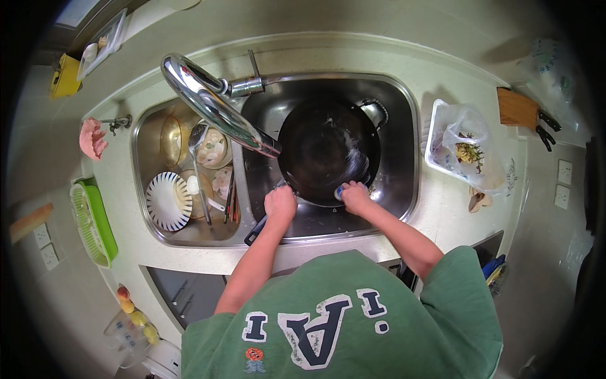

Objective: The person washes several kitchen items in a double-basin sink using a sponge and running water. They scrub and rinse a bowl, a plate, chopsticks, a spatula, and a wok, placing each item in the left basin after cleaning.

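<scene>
A dark wok (322, 151) sits in the right basin of a steel double sink (407, 189), with white suds on its inner right side. My left hand (281, 203) is closed around the wok's handle (256, 231) close to the rim. At the wok's near right edge, my right hand (356, 198) grips a small blue-and-white scrubber, mostly covered by my fingers. The wok's small wire helper handle (377, 112) is at the far right of the rim. A chrome faucet (222, 104) arches over the divider, its spout end beside the wok's left rim.
The left basin holds a striped bowl (169, 201), glass bowls, a ladle (198, 161) and chopsticks (230, 201). On the right counter are a white tray (432, 137) with a plastic bag of scraps and a knife block (517, 107). A green drying rack (102, 222) stands left.
</scene>
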Demonstrator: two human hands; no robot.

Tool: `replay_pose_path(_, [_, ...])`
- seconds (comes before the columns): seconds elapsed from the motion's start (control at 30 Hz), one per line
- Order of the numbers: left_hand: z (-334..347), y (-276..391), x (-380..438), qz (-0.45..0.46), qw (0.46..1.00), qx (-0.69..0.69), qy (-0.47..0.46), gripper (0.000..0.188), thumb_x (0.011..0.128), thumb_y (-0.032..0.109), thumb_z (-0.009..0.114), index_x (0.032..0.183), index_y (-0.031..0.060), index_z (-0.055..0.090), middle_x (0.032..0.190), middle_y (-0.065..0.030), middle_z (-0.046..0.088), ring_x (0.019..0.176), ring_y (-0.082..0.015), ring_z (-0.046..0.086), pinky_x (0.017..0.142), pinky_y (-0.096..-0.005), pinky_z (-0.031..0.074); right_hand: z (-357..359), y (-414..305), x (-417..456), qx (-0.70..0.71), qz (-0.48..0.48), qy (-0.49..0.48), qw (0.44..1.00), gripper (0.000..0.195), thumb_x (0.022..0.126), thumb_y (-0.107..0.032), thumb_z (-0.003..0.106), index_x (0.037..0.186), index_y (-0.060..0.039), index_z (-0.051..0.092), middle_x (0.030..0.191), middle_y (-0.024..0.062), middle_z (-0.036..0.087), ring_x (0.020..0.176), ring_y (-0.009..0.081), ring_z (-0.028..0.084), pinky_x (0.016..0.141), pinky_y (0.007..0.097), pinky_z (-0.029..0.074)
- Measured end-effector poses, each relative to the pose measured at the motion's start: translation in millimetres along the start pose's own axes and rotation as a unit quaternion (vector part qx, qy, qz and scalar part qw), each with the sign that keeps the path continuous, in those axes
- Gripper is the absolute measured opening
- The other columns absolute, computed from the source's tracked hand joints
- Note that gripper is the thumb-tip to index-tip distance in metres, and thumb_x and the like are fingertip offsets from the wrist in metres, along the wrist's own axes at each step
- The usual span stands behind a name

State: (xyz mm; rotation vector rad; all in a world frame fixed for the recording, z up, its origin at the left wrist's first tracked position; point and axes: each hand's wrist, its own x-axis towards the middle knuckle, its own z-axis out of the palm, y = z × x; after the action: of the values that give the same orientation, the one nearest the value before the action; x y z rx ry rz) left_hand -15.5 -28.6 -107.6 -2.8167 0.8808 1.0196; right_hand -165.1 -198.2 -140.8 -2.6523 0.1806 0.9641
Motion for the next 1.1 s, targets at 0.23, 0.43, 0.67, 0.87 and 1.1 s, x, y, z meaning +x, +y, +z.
replay_pose_path(0.23, [6,-2,4,0.000,1.000,0.014,-0.006,0.015,0.077,0.012,0.056,0.077,0.0052,0.069,0.084,-0.0160,0.067,0.082,-0.0305,0.066,0.073,-0.0391,0.053,6,-58,26,0.504,-0.079,0.161,0.845,0.038,0.070,0.006,0.051,0.106,-0.0004,0.058,0.110,0.0142,0.057,0.101,0.0315,0.055,0.092,0.0307,0.041])
replay_pose_path(0.43, [9,-1,-1,0.029,0.999,-0.001,0.020,0.015,0.078,0.012,0.056,0.077,0.0047,0.068,0.082,-0.0157,0.067,0.081,-0.0305,0.066,0.073,-0.0389,0.053,27,104,4,-0.178,0.041,0.210,0.961,0.020,0.061,-0.010,0.059,0.079,-0.0045,0.066,0.098,0.0129,0.060,0.099,0.0279,0.054,0.085,0.0377,0.044])
replay_pose_path(0.67, [10,-1,0,0.010,1.000,0.007,0.026,0.014,0.077,0.010,0.055,0.078,0.0057,0.068,0.077,-0.0148,0.067,0.075,-0.0294,0.067,0.068,-0.0385,0.054,54,73,11,0.001,-0.026,0.055,0.998,0.032,0.059,-0.011,0.065,0.090,-0.0051,0.066,0.098,0.0107,0.061,0.094,0.0286,0.057,0.085,0.0395,0.046])
replay_pose_path(0.87, [21,-5,5,0.020,1.000,-0.012,0.014,0.014,0.076,0.017,0.059,0.076,0.0056,0.068,0.078,-0.0157,0.067,0.075,-0.0303,0.066,0.069,-0.0403,0.054,-38,129,74,-0.315,-0.031,0.171,0.933,0.024,0.073,-0.019,0.053,0.084,-0.0066,0.071,0.124,0.0080,0.048,0.114,0.0259,0.042,0.097,0.0388,0.033])
replay_pose_path(1.1, [19,-6,4,0.057,0.997,-0.002,0.056,0.013,0.077,0.008,0.053,0.072,0.0054,0.065,0.072,-0.0145,0.067,0.069,-0.0285,0.067,0.062,-0.0374,0.055,-105,74,166,-0.511,-0.266,0.288,0.765,0.033,0.075,-0.025,0.051,0.094,-0.0058,0.069,0.129,0.0122,0.043,0.116,0.0276,0.042,0.096,0.0420,0.036])
